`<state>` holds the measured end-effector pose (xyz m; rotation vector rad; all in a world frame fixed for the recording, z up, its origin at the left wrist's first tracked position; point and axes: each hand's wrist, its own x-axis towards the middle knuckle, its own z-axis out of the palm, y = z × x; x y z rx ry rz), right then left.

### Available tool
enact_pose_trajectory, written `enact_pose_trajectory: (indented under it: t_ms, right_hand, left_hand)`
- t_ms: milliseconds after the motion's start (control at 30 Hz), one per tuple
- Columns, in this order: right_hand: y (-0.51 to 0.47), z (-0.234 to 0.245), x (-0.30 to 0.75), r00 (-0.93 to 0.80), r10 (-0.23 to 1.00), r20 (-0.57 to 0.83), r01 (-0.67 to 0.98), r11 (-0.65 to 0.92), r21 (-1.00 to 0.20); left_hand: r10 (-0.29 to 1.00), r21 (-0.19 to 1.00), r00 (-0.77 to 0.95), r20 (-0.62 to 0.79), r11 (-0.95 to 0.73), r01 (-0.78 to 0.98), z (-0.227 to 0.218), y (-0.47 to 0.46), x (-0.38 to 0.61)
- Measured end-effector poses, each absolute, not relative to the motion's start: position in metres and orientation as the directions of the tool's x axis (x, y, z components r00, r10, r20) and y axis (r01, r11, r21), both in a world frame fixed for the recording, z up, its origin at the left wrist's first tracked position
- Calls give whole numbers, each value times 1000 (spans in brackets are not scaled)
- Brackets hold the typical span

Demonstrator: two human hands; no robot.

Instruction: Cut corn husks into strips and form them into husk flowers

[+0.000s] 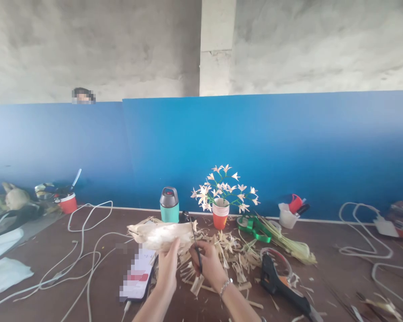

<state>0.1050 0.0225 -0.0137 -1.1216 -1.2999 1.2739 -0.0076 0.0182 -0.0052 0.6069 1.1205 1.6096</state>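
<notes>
A pale dried corn husk (pixel 164 233) is gripped in my left hand (pixel 168 266), its length lying crosswise above the table. My right hand (pixel 210 264) is closed around dark-handled scissors (pixel 198 256), whose blades point up at the husk's right end. Whether the blades touch the husk I cannot tell. Under and beside my hands lie many husk scraps (pixel 228 252). Just beyond them stands a red and white paper cup (pixel 220 214) with white husk flowers (pixel 221 188) on green stems.
A phone (pixel 139 273) lies left of my left hand. Behind stands a teal flask (pixel 169 208). To the right are green ribbon (pixel 255 228), a bundle of pale stalks (pixel 292 246) and a black glue gun (pixel 282 284). White cables (pixel 90 259) cross the left side. A blue partition (pixel 255 138) rises behind.
</notes>
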Motion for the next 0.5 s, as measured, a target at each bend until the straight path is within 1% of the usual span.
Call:
enact_pose_trajectory:
  t_ms: [167,367,500]
  right_hand:
    - [20,-8,105,-122,993,2,-1,2,-1000]
    - [21,-8,107,-94,995,-45,-126,-57,-990]
    - [22,-9,108,-83,993,-80,-122,-90,-988]
  left_hand:
    - [939,899,-321,-126,-29,-438,-7,19,-8]
    - [915,910,-363,-178,13,-415,-1,15,-1]
    - [915,918,-355,-192,39,-395,-4,17,-2]
